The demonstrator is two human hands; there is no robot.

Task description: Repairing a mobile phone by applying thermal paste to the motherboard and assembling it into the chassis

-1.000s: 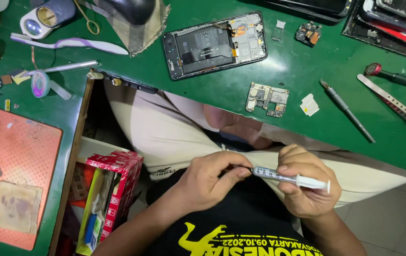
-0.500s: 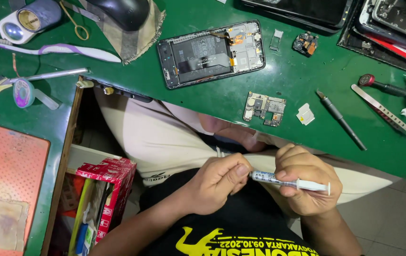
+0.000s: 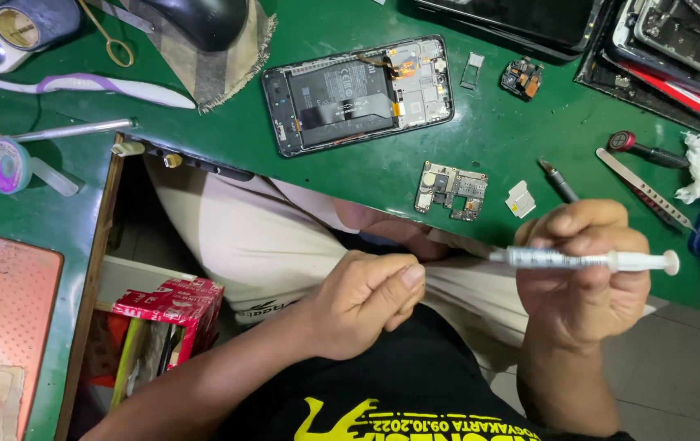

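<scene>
A person's right hand (image 3: 583,273) grips a syringe (image 3: 583,260) just off the desk's (image 3: 481,139) near edge, the left hand (image 3: 366,302) curled closed beside its tip, while the opened phone (image 3: 358,94) and loose board (image 3: 450,190) lie unassembled on the desk.

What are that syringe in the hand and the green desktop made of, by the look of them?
The syringe in the right hand looks like plastic: a see-through barrel and an opaque white plunger with a matte finish. The desktop seems covered in a green mat, perhaps rubber or vinyl: smooth with a soft sheen, though the look leaves that open.
</scene>
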